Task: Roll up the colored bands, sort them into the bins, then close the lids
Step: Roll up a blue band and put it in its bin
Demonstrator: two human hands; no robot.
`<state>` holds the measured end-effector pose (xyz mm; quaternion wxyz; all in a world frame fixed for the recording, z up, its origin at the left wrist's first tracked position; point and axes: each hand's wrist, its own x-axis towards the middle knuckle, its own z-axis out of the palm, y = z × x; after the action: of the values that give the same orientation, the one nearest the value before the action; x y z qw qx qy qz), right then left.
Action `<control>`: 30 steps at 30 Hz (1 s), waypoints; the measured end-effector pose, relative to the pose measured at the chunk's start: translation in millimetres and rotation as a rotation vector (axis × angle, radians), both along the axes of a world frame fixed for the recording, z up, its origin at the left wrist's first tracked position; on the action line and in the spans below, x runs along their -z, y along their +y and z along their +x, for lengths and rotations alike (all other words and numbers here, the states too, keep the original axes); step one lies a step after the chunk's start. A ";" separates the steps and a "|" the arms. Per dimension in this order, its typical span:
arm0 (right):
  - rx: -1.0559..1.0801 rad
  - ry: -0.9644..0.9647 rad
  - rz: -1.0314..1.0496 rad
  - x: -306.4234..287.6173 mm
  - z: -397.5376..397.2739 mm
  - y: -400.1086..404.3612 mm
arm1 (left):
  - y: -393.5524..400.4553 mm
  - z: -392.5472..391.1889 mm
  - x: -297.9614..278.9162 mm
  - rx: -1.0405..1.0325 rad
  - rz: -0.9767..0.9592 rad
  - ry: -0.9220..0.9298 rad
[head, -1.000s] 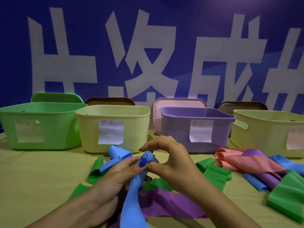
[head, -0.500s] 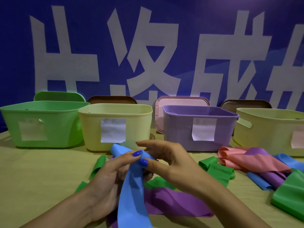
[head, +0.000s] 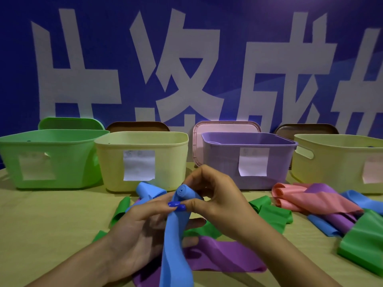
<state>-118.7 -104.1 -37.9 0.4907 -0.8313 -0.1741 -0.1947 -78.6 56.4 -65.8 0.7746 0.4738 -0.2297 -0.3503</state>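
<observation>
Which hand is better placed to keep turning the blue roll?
The right hand, probably. Its fingers curl over the rolled end of the blue band, while the left hand pinches the loose tail below the roll and can feed it.

I see a tan table running across the whole lower view, plain and matte. Behind it stands a dark blue wall painted with large white characters, cut off at the top and right edges. White paper labels carry faint marks, possibly writing; too blurred for me to read.
</observation>
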 end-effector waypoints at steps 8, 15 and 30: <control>0.047 0.021 -0.050 -2.1 -2.0 1.5 | -1.9 -3.5 3.9 -0.085 -0.024 -0.009; 0.102 0.004 -0.203 -0.1 -0.7 2.7 | -6.3 -7.4 3.2 -0.103 -0.021 -0.034; -0.148 0.225 -0.011 2.2 -2.0 5.1 | -5.8 23.2 9.3 -0.140 0.044 -0.026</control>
<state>-120.6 -99.0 -40.0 0.5154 -0.8355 -0.1798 -0.0628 -55.5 50.6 -75.1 0.7836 0.5101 -0.1982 -0.2939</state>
